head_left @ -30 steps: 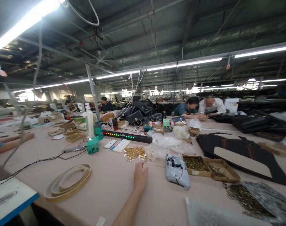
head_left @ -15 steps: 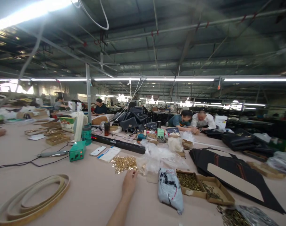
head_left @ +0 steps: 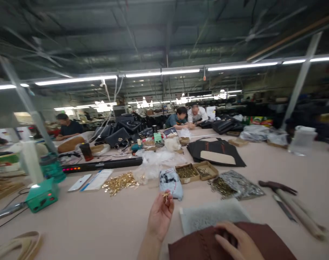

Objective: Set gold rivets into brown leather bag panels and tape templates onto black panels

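My left hand (head_left: 161, 216) is raised over the table, its fingertips pinched on a small gold metal fitting (head_left: 166, 195). Low on the right, my right hand (head_left: 238, 240) rests on a dark brown leather piece (head_left: 198, 243) with fingers bent and apart. Under the leather's far edge lies a whitish translucent sheet (head_left: 213, 215). A heap of gold metal fittings (head_left: 119, 183) is spread beyond my left hand, to its left. Just behind that hand sits a grey plastic packet (head_left: 171, 183).
Cardboard trays of brass-coloured parts (head_left: 186, 172) stand farther back. At right are a hammer (head_left: 299, 209) and a bag of metal parts (head_left: 240, 185). A green control box (head_left: 42, 195) and a phone (head_left: 79, 182) lie left. Co-workers lean over the table's far side.
The view has swung right. My left hand has left the gold heap and come up with a gold fitting. My right hand and the brown leather have come into view.
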Tool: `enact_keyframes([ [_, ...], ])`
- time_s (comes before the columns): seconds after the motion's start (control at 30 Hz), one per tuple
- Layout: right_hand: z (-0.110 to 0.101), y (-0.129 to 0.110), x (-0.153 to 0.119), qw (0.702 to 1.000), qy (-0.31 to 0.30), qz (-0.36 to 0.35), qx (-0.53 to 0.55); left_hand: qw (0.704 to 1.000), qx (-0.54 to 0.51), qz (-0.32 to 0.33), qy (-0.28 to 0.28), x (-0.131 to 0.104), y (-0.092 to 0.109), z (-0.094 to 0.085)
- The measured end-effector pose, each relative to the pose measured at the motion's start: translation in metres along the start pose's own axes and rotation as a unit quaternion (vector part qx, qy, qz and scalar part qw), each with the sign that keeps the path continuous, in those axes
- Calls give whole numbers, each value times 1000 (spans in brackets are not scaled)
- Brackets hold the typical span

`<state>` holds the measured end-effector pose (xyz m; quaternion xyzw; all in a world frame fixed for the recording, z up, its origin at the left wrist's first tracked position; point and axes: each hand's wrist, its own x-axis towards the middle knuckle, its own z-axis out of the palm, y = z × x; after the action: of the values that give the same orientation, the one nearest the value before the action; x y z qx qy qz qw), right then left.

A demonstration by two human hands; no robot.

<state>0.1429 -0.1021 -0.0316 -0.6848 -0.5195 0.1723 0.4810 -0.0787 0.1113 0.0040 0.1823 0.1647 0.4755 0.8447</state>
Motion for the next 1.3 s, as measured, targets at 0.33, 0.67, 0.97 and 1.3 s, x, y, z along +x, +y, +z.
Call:
enact_keyframes([
  [0.33, -17, 16, -12, 971, 140, 12, 192, 970, -79, -228, 16, -65, -149, 47],
  [0.67, -26, 10, -16, 980, 89, -91, 155, 963, 24, -240, -117, -77, -158, 45],
  [0.97, -28, 11, -18, 979, 98, -92, 151, 964, 53, -241, -96, -75, -165, 48],
  [1.3, -20, 13, -16, 984, 109, -104, 91, 969, 80, -217, -84, -74, -167, 48],
])
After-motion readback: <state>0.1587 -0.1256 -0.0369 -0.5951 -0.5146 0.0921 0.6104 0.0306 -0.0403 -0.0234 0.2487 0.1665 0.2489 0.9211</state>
